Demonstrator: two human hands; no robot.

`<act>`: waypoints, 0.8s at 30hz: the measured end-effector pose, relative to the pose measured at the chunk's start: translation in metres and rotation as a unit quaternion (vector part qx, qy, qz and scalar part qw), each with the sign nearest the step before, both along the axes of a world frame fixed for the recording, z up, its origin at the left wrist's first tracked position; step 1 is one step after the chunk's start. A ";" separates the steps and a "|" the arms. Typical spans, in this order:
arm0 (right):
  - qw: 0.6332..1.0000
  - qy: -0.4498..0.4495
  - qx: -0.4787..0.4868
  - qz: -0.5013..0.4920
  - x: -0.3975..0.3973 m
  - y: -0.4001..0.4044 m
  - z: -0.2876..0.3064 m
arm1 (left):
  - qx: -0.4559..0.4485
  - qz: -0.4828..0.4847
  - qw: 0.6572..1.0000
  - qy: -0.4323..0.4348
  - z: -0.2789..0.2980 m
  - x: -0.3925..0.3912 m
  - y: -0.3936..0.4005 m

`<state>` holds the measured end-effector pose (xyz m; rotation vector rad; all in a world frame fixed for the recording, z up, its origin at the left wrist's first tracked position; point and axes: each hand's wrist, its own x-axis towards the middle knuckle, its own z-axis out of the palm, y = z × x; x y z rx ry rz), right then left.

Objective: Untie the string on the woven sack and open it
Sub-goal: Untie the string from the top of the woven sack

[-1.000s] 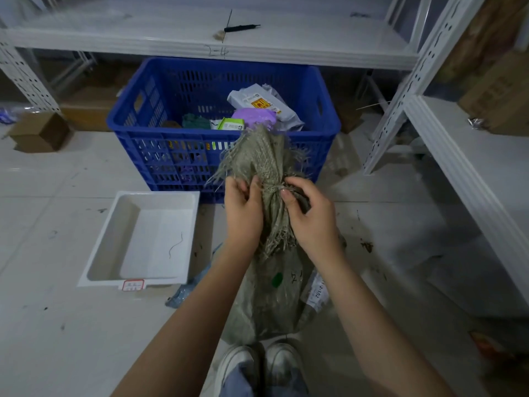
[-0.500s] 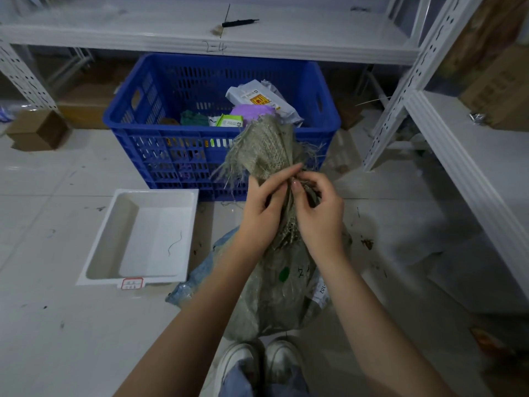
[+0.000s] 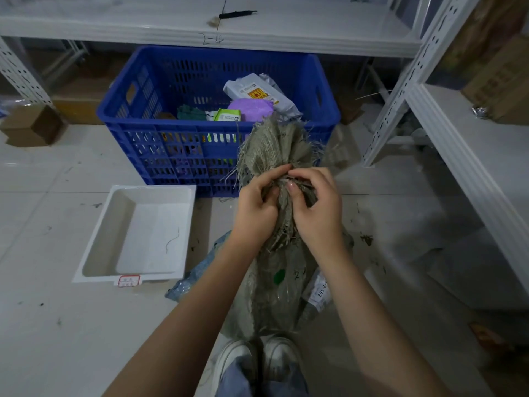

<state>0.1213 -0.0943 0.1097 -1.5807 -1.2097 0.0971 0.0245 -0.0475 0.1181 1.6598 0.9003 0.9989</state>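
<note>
A grey-green woven sack (image 3: 279,285) stands upright on the floor in front of my shoes. Its frayed mouth (image 3: 276,144) is bunched together above a tied neck. The string (image 3: 287,180) wraps that neck and is mostly hidden under my fingers. My left hand (image 3: 256,209) grips the neck from the left, its fingertips pinching at the knot. My right hand (image 3: 317,207) holds the neck from the right, thumb and forefinger pinched on the string.
A blue plastic crate (image 3: 217,121) with parcels stands just behind the sack. A white tray (image 3: 137,236) lies on the floor to the left. White metal shelving (image 3: 446,116) runs along the back and right. Plastic-wrapped parcels (image 3: 319,293) lie beside the sack's base.
Both hands have closed in on the knot. The left hand's fingers curled from a flat hold on the neck to a pinch beside the right fingertips. The sack shifted slightly.
</note>
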 end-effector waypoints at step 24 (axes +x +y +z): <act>0.997 -0.002 -0.071 -0.025 0.000 0.006 0.002 | 0.096 0.065 0.989 0.094 -0.006 0.010 -0.003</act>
